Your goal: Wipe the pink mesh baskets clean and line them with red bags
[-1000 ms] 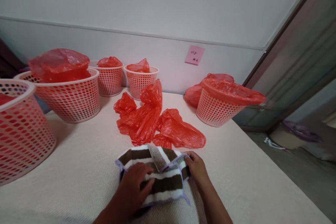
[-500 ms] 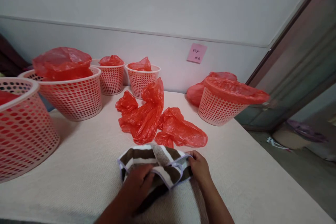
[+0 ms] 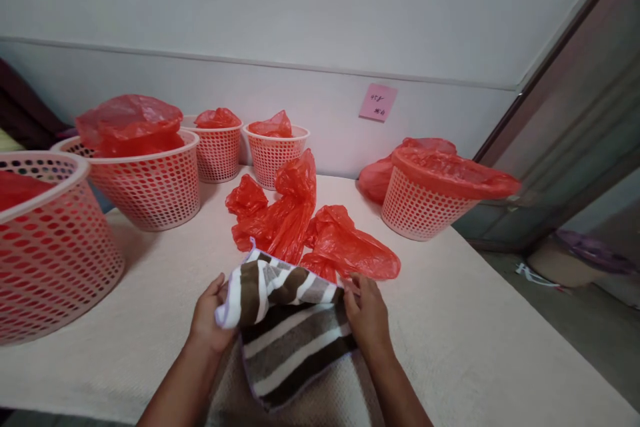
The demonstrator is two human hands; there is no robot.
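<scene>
A striped cloth (image 3: 300, 340) in brown, grey and white, with a purple stitched edge, hangs between my two hands above the near part of the table. My left hand (image 3: 213, 313) grips its left end, the fingers partly behind the fabric. At the upper right edge, my right hand (image 3: 367, 312) pinches the cloth. The upper part folds over toward me and the lower part drapes down. Just beyond the cloth, crumpled red plastic bags (image 3: 350, 247) lie on the white-covered table (image 3: 450, 320).
Pink perforated baskets with red bags stand on the left, including a large near basket (image 3: 55, 253) and a small far basket (image 3: 275, 153). Another red-lined basket (image 3: 425, 203) sits at the right. A pink note (image 3: 379, 102) is stuck on the wall (image 3: 310, 7).
My left hand has moved left and up from the cloth's front to its left end. The bunched cloth is now more spread out, its lower part hanging down.
</scene>
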